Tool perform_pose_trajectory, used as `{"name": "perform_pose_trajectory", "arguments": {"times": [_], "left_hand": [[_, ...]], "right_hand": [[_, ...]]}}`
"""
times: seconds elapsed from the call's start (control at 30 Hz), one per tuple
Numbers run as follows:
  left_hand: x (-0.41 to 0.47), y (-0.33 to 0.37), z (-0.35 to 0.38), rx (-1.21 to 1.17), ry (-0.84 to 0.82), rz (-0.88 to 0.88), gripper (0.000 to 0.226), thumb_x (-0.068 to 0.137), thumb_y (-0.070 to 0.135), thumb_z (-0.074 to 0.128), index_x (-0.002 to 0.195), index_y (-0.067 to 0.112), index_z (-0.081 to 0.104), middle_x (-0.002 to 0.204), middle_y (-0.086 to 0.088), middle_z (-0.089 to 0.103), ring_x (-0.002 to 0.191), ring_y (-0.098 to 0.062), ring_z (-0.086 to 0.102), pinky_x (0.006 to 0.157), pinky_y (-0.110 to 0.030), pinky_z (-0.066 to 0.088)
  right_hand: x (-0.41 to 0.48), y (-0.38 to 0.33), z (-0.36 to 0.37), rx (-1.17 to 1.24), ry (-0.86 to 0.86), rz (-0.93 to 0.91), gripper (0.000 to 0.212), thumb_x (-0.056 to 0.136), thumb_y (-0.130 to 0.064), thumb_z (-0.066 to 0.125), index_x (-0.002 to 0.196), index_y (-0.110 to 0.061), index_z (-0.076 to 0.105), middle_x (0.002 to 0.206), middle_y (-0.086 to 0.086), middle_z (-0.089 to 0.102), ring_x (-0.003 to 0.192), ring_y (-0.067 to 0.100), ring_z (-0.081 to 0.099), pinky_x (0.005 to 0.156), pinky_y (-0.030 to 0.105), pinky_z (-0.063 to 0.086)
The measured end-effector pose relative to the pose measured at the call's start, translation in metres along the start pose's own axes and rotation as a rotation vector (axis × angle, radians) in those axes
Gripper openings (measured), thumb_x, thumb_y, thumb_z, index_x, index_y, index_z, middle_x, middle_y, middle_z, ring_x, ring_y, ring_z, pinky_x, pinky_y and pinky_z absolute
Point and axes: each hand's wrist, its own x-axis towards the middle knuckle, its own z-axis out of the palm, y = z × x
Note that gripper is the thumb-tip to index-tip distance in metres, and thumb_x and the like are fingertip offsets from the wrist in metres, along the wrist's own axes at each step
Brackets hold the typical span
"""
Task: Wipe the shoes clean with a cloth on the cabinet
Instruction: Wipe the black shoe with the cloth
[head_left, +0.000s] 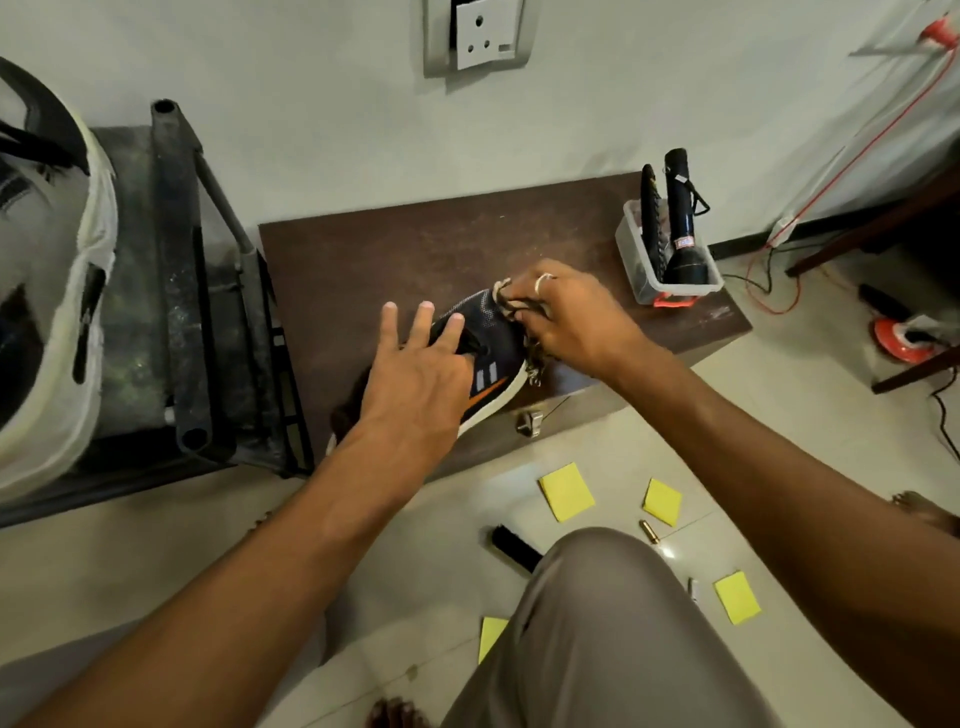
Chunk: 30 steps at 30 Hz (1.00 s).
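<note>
The right hand (576, 325) is closed round a bunched, patterned cloth (503, 295) and pinches it against the toe of a dark blue sneaker (491, 358), just right of the frame's centre. The left hand (415, 376) lies flat over the sneaker's laces and collar with its fingers straight and spread. It holds nothing and only presses the shoe down. The sneaker has orange and grey side stripes and a white sole. It lies on the brown cabinet top (374, 260) near the front edge, toe toward the upper right.

To wipe well, I judge the flat hand should pin the shoe firmly so it does not skid toward the cabinet edge. The cloth hand can then work in short strokes from the toe back along the sole rim, turning to a fresh fold as the cloth soils. The loose tail of cloth hanging by the sole could catch underneath, so gathering it in would help.

Counted:
- **Sneakers:** one is plainly seen. A dark shape behind the left wrist may be its heel or a second shoe; I cannot tell which.
- **Cloths:** one.
- **On the cabinet's right end:** one clear plastic tub (631, 247), holding one black torch (683, 223) and one other dark tool.
- **On the tiled floor at lower right:** four yellow sticky notes (566, 491).
</note>
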Motion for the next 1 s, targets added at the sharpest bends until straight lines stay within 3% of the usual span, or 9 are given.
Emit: {"name": "perform_pose_trajectory", "arguments": {"times": [0.13, 0.23, 0.4, 0.47, 0.53, 0.57, 0.7, 0.9, 1.0], "left_hand": [[-0.001, 0.010, 0.006, 0.024, 0.012, -0.023, 0.054, 0.096, 0.017, 0.061, 0.147, 0.023, 0.047, 0.171, -0.007, 0.006, 0.156, -0.037, -0.004, 0.122, -0.065, -0.001], [-0.001, 0.011, 0.015, -0.030, 0.064, -0.021, 0.054, 0.099, 0.013, 0.054, 0.151, 0.015, 0.040, 0.171, -0.009, 0.005, 0.157, -0.032, -0.002, 0.126, -0.055, 0.001], [0.002, -0.005, 0.023, -0.222, 0.121, 0.011, 0.043, 0.108, 0.028, 0.041, 0.150, 0.018, 0.046, 0.170, -0.004, 0.013, 0.157, -0.024, 0.005, 0.125, -0.043, 0.004], [0.004, -0.006, 0.023, -0.252, 0.105, 0.017, 0.045, 0.109, 0.034, 0.040, 0.151, 0.018, 0.045, 0.170, -0.004, 0.012, 0.157, -0.024, 0.005, 0.125, -0.042, 0.003], [0.004, -0.005, 0.025, -0.242, 0.112, 0.011, 0.045, 0.108, 0.035, 0.042, 0.150, 0.018, 0.047, 0.170, -0.004, 0.013, 0.157, -0.024, 0.006, 0.125, -0.043, 0.004], [0.004, -0.004, 0.024, -0.231, 0.118, 0.010, 0.045, 0.108, 0.035, 0.043, 0.149, 0.018, 0.048, 0.170, -0.004, 0.014, 0.157, -0.025, 0.006, 0.125, -0.043, 0.005], [0.004, -0.002, 0.023, -0.238, 0.125, 0.005, 0.044, 0.108, 0.033, 0.043, 0.149, 0.017, 0.048, 0.170, -0.004, 0.014, 0.156, -0.025, 0.006, 0.125, -0.042, 0.003], [0.005, -0.006, 0.026, -0.236, 0.104, 0.015, 0.044, 0.109, 0.034, 0.039, 0.151, 0.019, 0.045, 0.171, -0.002, 0.010, 0.157, -0.024, 0.004, 0.124, -0.041, 0.003], [0.004, -0.007, 0.023, -0.246, 0.106, 0.020, 0.044, 0.109, 0.033, 0.040, 0.150, 0.020, 0.046, 0.170, -0.003, 0.012, 0.157, -0.025, 0.006, 0.124, -0.041, 0.004]], "right_hand": [[-0.005, -0.011, 0.019, -0.145, -0.032, -0.031, 0.026, 0.100, -0.016, 0.061, 0.124, -0.014, 0.070, 0.121, 0.004, 0.058, 0.101, 0.025, 0.063, 0.086, 0.034, 0.054], [-0.015, -0.020, 0.024, -0.142, -0.115, -0.037, 0.022, 0.097, -0.012, 0.064, 0.117, -0.015, 0.073, 0.118, 0.006, 0.063, 0.099, 0.027, 0.066, 0.085, 0.035, 0.058], [-0.014, -0.017, 0.001, 0.166, -0.382, 0.091, 0.016, 0.097, -0.016, 0.067, 0.107, -0.023, 0.077, 0.100, -0.009, 0.073, 0.093, 0.009, 0.066, 0.077, 0.014, 0.049], [-0.006, -0.014, -0.005, 0.188, -0.231, 0.097, 0.015, 0.099, -0.016, 0.064, 0.108, -0.021, 0.075, 0.097, -0.013, 0.067, 0.092, 0.006, 0.064, 0.074, 0.011, 0.045], [0.000, -0.009, 0.005, 0.014, 0.000, 0.019, 0.022, 0.099, -0.014, 0.062, 0.118, -0.017, 0.073, 0.110, -0.003, 0.065, 0.100, 0.015, 0.062, 0.083, 0.023, 0.050], [-0.001, -0.010, 0.013, -0.084, 0.022, -0.004, 0.025, 0.099, -0.013, 0.061, 0.122, -0.016, 0.071, 0.114, 0.001, 0.063, 0.103, 0.019, 0.060, 0.086, 0.030, 0.053], [-0.008, -0.021, 0.029, -0.231, -0.063, -0.044, 0.023, 0.096, -0.010, 0.064, 0.118, -0.014, 0.072, 0.114, 0.007, 0.062, 0.101, 0.025, 0.063, 0.081, 0.034, 0.055], [0.006, -0.022, -0.007, -0.043, -0.417, 0.060, 0.021, 0.096, -0.014, 0.065, 0.111, -0.021, 0.078, 0.108, 0.001, 0.074, 0.098, 0.019, 0.068, 0.086, 0.027, 0.056], [0.015, -0.019, -0.003, -0.012, -0.132, 0.038, 0.017, 0.098, -0.015, 0.064, 0.111, -0.016, 0.075, 0.104, -0.006, 0.065, 0.092, 0.012, 0.061, 0.073, 0.019, 0.046]]}}
